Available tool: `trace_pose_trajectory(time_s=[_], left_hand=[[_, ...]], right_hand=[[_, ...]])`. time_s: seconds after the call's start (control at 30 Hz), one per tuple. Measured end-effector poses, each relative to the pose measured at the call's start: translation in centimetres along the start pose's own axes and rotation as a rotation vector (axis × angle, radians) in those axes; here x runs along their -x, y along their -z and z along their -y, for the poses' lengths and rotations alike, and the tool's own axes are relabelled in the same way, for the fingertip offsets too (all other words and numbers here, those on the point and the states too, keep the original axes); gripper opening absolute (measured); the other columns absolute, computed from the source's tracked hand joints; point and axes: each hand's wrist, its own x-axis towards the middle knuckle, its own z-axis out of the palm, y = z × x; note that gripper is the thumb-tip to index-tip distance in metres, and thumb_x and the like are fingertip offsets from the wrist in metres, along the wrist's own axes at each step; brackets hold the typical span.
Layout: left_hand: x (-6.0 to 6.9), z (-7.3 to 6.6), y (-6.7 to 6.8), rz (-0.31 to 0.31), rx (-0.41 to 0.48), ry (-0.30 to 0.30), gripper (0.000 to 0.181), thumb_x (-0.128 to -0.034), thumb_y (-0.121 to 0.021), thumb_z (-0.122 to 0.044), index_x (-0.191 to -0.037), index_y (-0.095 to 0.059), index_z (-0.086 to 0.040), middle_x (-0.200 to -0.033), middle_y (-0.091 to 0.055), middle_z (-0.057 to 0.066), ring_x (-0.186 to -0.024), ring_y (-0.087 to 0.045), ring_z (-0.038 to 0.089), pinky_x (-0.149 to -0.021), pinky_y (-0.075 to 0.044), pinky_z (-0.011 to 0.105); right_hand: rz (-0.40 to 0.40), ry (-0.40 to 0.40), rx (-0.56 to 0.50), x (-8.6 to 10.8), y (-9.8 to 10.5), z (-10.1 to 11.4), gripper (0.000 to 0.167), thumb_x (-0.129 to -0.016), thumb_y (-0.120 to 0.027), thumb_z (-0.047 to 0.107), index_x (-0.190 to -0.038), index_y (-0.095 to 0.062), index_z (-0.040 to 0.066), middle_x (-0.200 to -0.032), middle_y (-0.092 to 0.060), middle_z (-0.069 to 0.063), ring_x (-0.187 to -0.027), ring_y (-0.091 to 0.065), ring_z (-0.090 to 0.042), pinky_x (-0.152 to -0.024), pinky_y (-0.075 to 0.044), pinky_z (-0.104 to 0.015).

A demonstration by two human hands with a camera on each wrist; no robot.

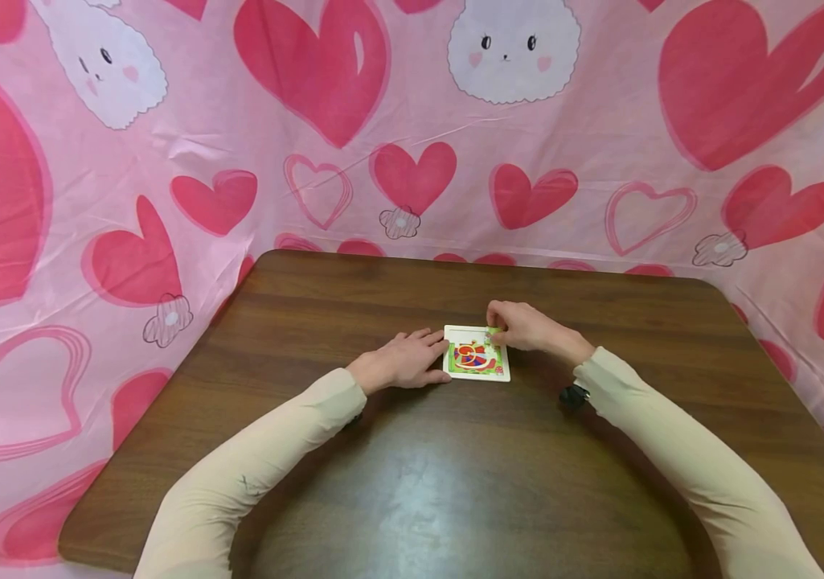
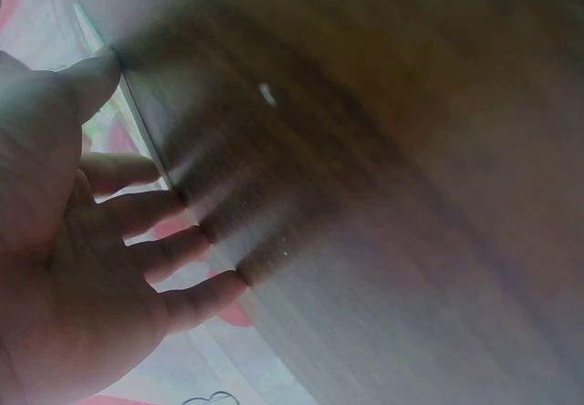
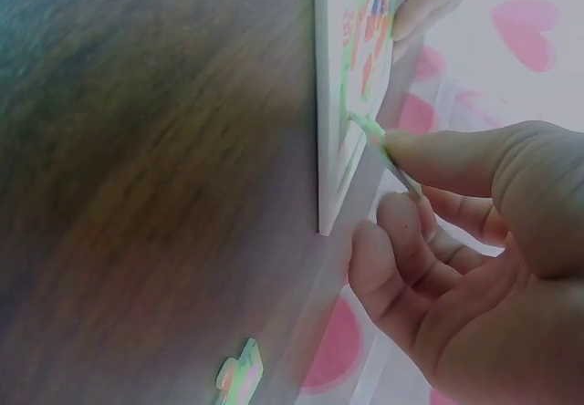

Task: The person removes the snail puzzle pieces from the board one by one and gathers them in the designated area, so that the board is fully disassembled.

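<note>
A white-framed jigsaw puzzle (image 1: 477, 373) with a colourful snail-like picture lies flat on the table; the upper part of its tray shows white. My left hand (image 1: 406, 359) rests at the puzzle's left edge, fingers spread and mostly straight, also seen palm-side in the left wrist view. At the upper right corner, my right hand (image 1: 525, 326) pinches a green puzzle piece (image 3: 387, 152) between thumb and fingers. The piece is tilted, its lower end at the tray in the right wrist view. A second green puzzle piece (image 3: 241, 374) lies on the table, apart from the tray.
The brown wooden table (image 1: 412, 482) has rounded corners. Close behind and beside it hangs a pink cloth (image 1: 448, 112) printed with hearts. A black band or device (image 1: 574, 396) sits at my right wrist.
</note>
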Motion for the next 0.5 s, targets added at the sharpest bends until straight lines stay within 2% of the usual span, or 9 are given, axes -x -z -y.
trace_pose_trajectory(time_s=[0.13,0.33,0.5], left_hand=[[0.0,0.1,0.0,-0.004,-0.006,-0.002,0.073,-0.096,-0.05,-0.058,-0.153,-0.034,-0.016,-0.162,-0.027,0.007,-0.15,-0.026,0.031,-0.115,-0.029,0.056],[0.0,0.1,0.0,-0.006,-0.012,-0.005,0.073,-0.0963,-0.05,-0.057,-0.153,-0.034,-0.015,-0.162,-0.028,0.008,-0.149,-0.027,0.032,-0.115,-0.029,0.056],[0.0,0.1,-0.1,-0.004,-0.006,-0.006,0.073,-0.0966,-0.049,-0.058,-0.154,-0.033,-0.016,-0.163,-0.027,0.007,-0.15,-0.025,0.031,-0.116,-0.028,0.056]], right_hand=[[-0.041,-0.012,-0.036,0.1,0.0,0.0,0.016,-0.087,-0.073,0.013,-0.089,-0.058,0.01,-0.072,-0.055,-0.002,-0.065,-0.049,-0.016,-0.061,-0.039,-0.028],[-0.085,-0.016,-0.088,0.6,0.0,-0.1,0.015,-0.086,-0.073,0.013,-0.087,-0.059,0.011,-0.072,-0.057,-0.001,-0.065,-0.05,-0.014,-0.059,-0.04,-0.027],[-0.096,-0.064,-0.161,1.2,0.3,-0.3,0.015,-0.087,-0.073,0.014,-0.087,-0.059,0.011,-0.074,-0.057,-0.003,-0.064,-0.051,-0.015,-0.057,-0.043,-0.027]])
